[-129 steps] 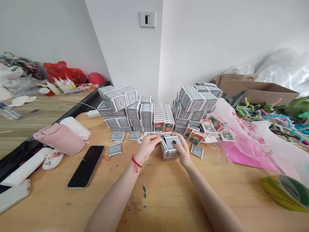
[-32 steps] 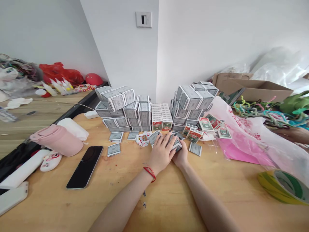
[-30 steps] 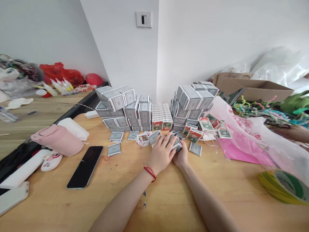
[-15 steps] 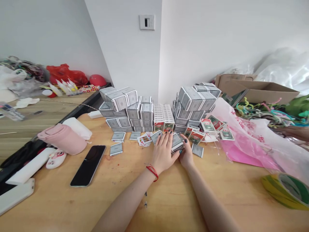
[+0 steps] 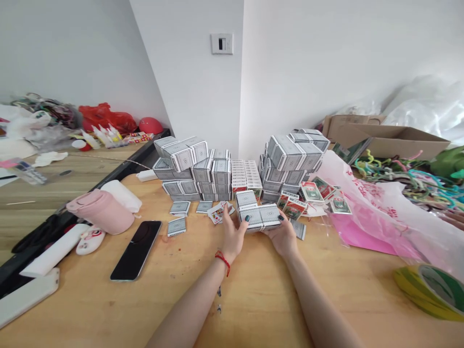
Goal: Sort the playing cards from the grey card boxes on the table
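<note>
A block of grey-backed playing cards (image 5: pixel 261 216), made of stacks side by side, lies just above the wooden table between my hands. My right hand (image 5: pixel 284 238) grips its right end, fingers curled round the edge. At the left end is my left hand (image 5: pixel 234 236), with a red string bracelet; its thumb meets the block's near corner, and its fingers stretch away from it. Another grey card stack (image 5: pixel 246 198) sits against the block's far left side. Face-up cards (image 5: pixel 218 212) lie just beyond my left fingers.
Grey card stacks are piled at the left (image 5: pixel 195 169) and right (image 5: pixel 290 154), with boxed decks (image 5: pixel 246 174) between. Loose boxed decks (image 5: pixel 311 192) lie right, near a pink plastic bag (image 5: pixel 362 232). A phone (image 5: pixel 137 250), pink bottle (image 5: pixel 101 210) and tape roll (image 5: pixel 431 290) surround the work area.
My left hand has come off the top of the card block and moved left to its end. The block's top now shows, turned more level. The camera view has shifted slightly.
</note>
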A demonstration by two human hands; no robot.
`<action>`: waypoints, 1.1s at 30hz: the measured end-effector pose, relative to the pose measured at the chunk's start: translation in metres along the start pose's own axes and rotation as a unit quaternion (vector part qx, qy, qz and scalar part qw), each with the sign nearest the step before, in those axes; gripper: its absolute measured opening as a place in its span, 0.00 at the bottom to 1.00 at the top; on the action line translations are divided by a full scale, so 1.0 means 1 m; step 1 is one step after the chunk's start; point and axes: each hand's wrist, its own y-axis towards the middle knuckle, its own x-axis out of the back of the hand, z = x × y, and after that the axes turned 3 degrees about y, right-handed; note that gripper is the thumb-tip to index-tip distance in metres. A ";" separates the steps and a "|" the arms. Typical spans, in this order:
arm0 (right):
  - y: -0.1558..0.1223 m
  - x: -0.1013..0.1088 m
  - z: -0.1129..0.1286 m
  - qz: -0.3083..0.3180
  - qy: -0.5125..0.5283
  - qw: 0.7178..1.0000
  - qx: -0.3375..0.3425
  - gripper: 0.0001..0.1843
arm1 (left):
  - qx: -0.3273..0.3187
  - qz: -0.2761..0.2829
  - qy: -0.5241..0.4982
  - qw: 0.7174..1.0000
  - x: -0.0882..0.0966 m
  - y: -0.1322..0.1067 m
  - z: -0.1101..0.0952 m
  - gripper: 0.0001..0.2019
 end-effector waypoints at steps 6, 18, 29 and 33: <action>-0.007 -0.006 0.000 0.033 -0.020 0.999 -0.028 0.27 | 0.114 0.088 -0.164 0.976 0.003 -0.002 -0.002 0.30; -0.006 -0.002 -0.012 -0.001 -0.026 0.999 -0.019 0.27 | 0.091 -0.003 -0.165 0.982 -0.004 0.002 0.004 0.25; -0.005 -0.017 -0.021 0.013 -0.031 0.999 -0.027 0.30 | 0.061 -0.032 -0.161 0.985 0.003 0.015 0.006 0.25; -0.006 -0.025 -0.028 0.004 -0.036 0.999 -0.008 0.32 | 0.041 0.005 -0.191 0.981 0.002 0.012 0.002 0.32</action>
